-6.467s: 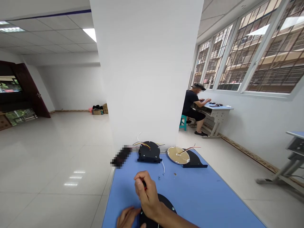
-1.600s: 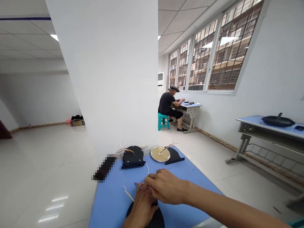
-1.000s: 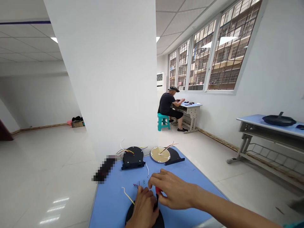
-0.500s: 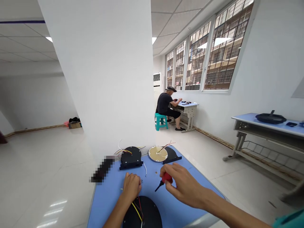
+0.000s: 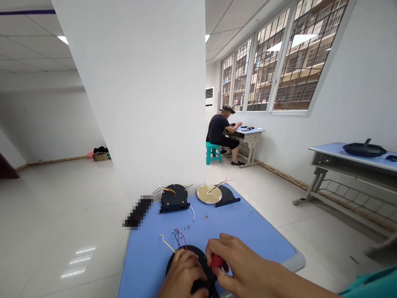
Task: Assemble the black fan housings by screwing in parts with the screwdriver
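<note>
A round black housing (image 5: 194,250) lies at the table's near edge, with yellow, red and dark wires coming off its far side. My left hand (image 5: 184,271) is over it, fingers curled and closed; anything pinched in them is hidden. My right hand (image 5: 237,265) is closed around the red handle of a screwdriver (image 5: 217,263), just right of my left hand. The screwdriver's tip is hidden at the housing. Several small screws (image 5: 187,227) lie loose on the tabletop beyond the housing.
Toward the back of the blue table (image 5: 242,231) stand a second black housing (image 5: 174,196) with wires and a cream disc (image 5: 209,194) beside a black bracket (image 5: 228,195). A pixelated dark object (image 5: 138,212) is at the left edge. A person (image 5: 221,128) sits at another desk.
My left hand has come back from the loose screws to the near housing. The screwdriver in my right hand has moved down and toward me, to the housing. The view has shifted slightly.
</note>
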The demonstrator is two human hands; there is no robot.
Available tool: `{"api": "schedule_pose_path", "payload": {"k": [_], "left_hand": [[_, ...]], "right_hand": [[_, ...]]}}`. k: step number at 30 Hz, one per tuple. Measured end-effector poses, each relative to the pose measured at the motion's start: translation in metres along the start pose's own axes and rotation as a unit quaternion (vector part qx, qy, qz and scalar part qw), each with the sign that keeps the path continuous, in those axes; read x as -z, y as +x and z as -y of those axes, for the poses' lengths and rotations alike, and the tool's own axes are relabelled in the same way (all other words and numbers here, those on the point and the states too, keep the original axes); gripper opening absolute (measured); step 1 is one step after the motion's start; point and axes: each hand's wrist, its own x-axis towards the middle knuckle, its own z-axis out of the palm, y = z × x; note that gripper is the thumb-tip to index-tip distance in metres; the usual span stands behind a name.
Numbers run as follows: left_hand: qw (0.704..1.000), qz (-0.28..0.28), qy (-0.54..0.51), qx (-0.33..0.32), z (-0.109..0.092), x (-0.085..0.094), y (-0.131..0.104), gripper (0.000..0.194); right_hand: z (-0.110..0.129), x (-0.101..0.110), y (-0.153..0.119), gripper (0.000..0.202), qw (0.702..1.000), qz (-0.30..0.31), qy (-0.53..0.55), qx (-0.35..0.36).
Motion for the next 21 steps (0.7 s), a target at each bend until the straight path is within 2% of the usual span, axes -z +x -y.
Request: {"api": "schedule_pose_path", "payload": {"k": [3, 6, 16, 21], "left_hand": [[0.996, 0.044, 0.034, -0.069, 0.025, -0.029, -0.010, 0.030], [0.993, 0.052, 0.049, -0.089, 0.044, -0.044, -0.011, 0.033], [0.990, 0.021, 0.082, -0.114, 0.051, -0.056, -0.014, 0.040], [0.990, 0.014, 0.083, -0.116, 0.050, -0.056, -0.015, 0.042]], "right_hand": [[-0.001, -0.004, 0.003, 0.023, 1.000, 0.005, -0.023, 0.012], [-0.001, -0.006, 0.006, 0.021, 0.999, 0.012, -0.045, 0.017], [0.001, -0.003, 0.004, 0.021, 0.999, 0.005, -0.048, 0.014], [0.000, -0.005, 0.003, 0.023, 0.999, 0.009, -0.036, 0.001]]}}
